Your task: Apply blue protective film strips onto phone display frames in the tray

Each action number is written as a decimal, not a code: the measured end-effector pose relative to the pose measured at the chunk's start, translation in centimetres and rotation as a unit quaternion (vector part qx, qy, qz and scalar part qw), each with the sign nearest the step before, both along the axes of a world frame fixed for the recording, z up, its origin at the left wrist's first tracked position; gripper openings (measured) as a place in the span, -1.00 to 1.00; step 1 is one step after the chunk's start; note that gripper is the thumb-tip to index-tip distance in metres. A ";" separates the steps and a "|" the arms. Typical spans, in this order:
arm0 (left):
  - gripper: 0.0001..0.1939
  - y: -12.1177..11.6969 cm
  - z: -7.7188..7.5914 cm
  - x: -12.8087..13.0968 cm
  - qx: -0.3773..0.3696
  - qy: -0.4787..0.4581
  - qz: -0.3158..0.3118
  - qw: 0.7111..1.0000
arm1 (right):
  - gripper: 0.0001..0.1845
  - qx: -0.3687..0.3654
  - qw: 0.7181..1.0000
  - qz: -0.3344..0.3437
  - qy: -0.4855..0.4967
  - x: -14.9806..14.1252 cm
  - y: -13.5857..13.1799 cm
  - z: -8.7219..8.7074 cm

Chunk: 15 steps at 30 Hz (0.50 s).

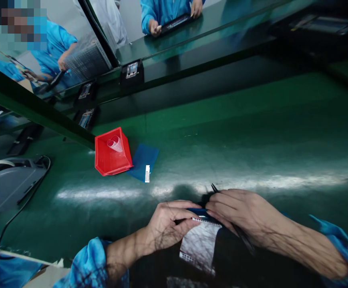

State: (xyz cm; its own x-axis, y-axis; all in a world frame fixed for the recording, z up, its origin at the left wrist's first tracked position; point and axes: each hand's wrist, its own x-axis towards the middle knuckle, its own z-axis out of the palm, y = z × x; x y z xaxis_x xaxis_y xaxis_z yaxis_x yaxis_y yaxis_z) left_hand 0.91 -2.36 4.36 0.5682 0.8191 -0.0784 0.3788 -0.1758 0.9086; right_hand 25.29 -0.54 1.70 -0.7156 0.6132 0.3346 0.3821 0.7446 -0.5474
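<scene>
My left hand [167, 226] curls its fingers around the upper edge of a dark flat device [230, 256] lying at the near edge of the green bench. A white strip with perforated edges [199, 244] lies across the device under both hands. My right hand [242, 214] presses its fingers on the same upper edge and holds black tweezers [215, 188], whose tips stick out past the knuckles while the handle runs back under the palm. Both sleeves are blue.
A red bin [109, 160] holding a roll of white tape [115, 143] sits on the green bench [252, 152], next to a blue sheet [142, 160] with a small white strip [147, 173]. A grey machine [5, 184] with a cable is at left. Other people in blue work across the conveyor.
</scene>
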 end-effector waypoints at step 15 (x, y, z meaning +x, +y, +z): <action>-0.88 0.1 -0.4 -0.2 0.028 0.002 -0.011 1.000 | -0.82 -0.011 1.000 -0.003 -0.013 -0.4 -0.3 0.4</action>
